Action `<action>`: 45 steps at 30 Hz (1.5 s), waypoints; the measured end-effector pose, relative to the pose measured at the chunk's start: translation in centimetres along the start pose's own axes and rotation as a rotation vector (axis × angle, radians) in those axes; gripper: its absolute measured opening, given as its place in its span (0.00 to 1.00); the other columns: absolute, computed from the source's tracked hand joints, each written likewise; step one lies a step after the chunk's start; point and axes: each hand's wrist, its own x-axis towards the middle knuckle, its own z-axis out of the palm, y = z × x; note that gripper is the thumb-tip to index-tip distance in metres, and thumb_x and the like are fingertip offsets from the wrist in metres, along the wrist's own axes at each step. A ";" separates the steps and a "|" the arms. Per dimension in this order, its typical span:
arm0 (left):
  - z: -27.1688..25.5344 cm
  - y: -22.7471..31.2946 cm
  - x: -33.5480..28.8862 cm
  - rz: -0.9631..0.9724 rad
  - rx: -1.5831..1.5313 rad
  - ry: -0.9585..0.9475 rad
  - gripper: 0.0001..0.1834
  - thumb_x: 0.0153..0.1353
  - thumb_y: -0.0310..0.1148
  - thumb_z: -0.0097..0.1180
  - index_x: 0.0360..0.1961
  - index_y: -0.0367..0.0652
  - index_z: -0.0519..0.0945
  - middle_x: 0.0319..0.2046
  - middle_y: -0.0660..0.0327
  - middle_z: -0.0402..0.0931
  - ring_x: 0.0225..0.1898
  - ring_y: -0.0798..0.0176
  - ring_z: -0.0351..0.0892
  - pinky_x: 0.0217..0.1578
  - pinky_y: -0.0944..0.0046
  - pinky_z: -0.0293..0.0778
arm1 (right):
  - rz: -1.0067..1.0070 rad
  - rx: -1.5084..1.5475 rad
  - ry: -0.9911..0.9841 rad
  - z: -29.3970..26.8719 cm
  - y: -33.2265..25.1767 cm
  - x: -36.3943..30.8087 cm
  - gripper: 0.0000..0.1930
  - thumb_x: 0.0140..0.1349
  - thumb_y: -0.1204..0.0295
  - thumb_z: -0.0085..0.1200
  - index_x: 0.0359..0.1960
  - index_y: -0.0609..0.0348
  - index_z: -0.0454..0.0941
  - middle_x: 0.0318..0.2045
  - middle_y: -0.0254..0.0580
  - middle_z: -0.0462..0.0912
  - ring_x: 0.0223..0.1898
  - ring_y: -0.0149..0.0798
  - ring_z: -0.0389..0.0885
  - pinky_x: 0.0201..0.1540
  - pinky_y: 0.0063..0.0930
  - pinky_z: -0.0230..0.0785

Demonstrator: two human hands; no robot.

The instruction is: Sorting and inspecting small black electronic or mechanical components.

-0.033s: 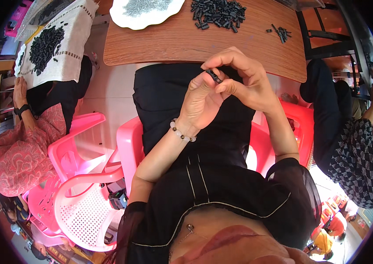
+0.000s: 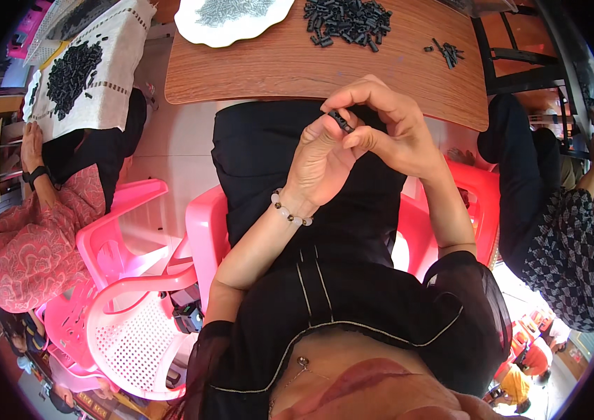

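A small black plastic piece [image 2: 341, 122] is pinched between my two hands over my lap, just off the table's near edge. My left hand [image 2: 321, 154], with a beaded bracelet at the wrist, grips it between thumb and fingers. From the other side my right hand [image 2: 391, 126] closes thumb and finger on the same piece. Beyond them, on the wooden table, lies a pile of black plastic pieces [image 2: 348, 24]. Farther right sits a smaller cluster of thin black pieces [image 2: 449, 52]. A white scalloped plate [image 2: 206, 36] holds many small, pale, clear-looking bits.
To the left, a person in a pink patterned top sits by a cloth-covered surface [image 2: 118, 77] bearing another black pile [image 2: 73, 75]. Someone in a checkered top sits at the right. Pink plastic chairs [image 2: 136, 336] stand around me; the wooden table [image 2: 241, 77] spans the front.
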 end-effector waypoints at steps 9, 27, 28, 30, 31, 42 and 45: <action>1.0 -0.6 -0.2 -0.044 -0.071 0.141 0.13 0.58 0.46 0.60 0.37 0.50 0.79 0.37 0.75 0.75 0.45 0.74 0.73 0.51 0.64 0.69 | 0.020 -0.127 -0.038 -0.1 -0.2 0.0 0.18 0.52 0.73 0.65 0.45 0.64 0.79 0.39 0.38 0.77 0.43 0.31 0.75 0.47 0.23 0.68; 0.7 -0.4 -0.6 0.006 0.089 0.080 0.10 0.58 0.42 0.62 0.37 0.51 0.83 0.38 0.73 0.76 0.43 0.72 0.73 0.50 0.64 0.69 | -0.010 0.038 0.043 0.5 0.9 -0.7 0.15 0.51 0.75 0.66 0.41 0.66 0.80 0.38 0.39 0.76 0.41 0.33 0.77 0.48 0.25 0.70; 0.7 -0.3 -0.5 0.006 0.090 0.081 0.10 0.58 0.42 0.62 0.37 0.51 0.83 0.38 0.73 0.76 0.43 0.72 0.73 0.50 0.64 0.69 | -0.003 0.040 0.047 0.5 0.9 -0.6 0.15 0.51 0.76 0.66 0.41 0.66 0.80 0.38 0.39 0.76 0.41 0.33 0.77 0.50 0.26 0.71; 0.7 0.0 -0.3 -0.027 0.028 0.071 0.13 0.58 0.42 0.62 0.41 0.51 0.82 0.37 0.73 0.75 0.41 0.73 0.73 0.50 0.64 0.69 | 0.039 0.028 0.058 0.5 0.9 -0.5 0.16 0.50 0.76 0.67 0.42 0.66 0.80 0.39 0.39 0.76 0.42 0.33 0.77 0.51 0.27 0.70; 0.6 0.1 -0.2 -0.027 0.030 0.071 0.13 0.58 0.42 0.62 0.41 0.51 0.82 0.37 0.73 0.75 0.41 0.73 0.73 0.50 0.64 0.69 | 0.082 0.016 0.070 0.5 0.8 -0.4 0.18 0.48 0.76 0.68 0.42 0.65 0.80 0.40 0.39 0.76 0.44 0.33 0.77 0.52 0.28 0.70; 0.3 0.3 0.0 0.076 0.063 0.091 0.16 0.62 0.42 0.57 0.50 0.54 0.79 0.41 0.73 0.79 0.44 0.71 0.74 0.47 0.66 0.69 | -0.171 -0.270 0.184 -0.8 1.5 0.5 0.20 0.43 0.69 0.72 0.37 0.59 0.77 0.42 0.39 0.80 0.46 0.37 0.75 0.50 0.29 0.67; 0.3 0.3 0.1 0.075 0.067 0.102 0.15 0.62 0.43 0.57 0.50 0.54 0.79 0.41 0.72 0.80 0.44 0.71 0.74 0.48 0.66 0.68 | -0.160 -0.268 0.171 -0.8 1.6 0.4 0.18 0.44 0.68 0.72 0.34 0.58 0.77 0.39 0.38 0.81 0.45 0.37 0.74 0.50 0.30 0.66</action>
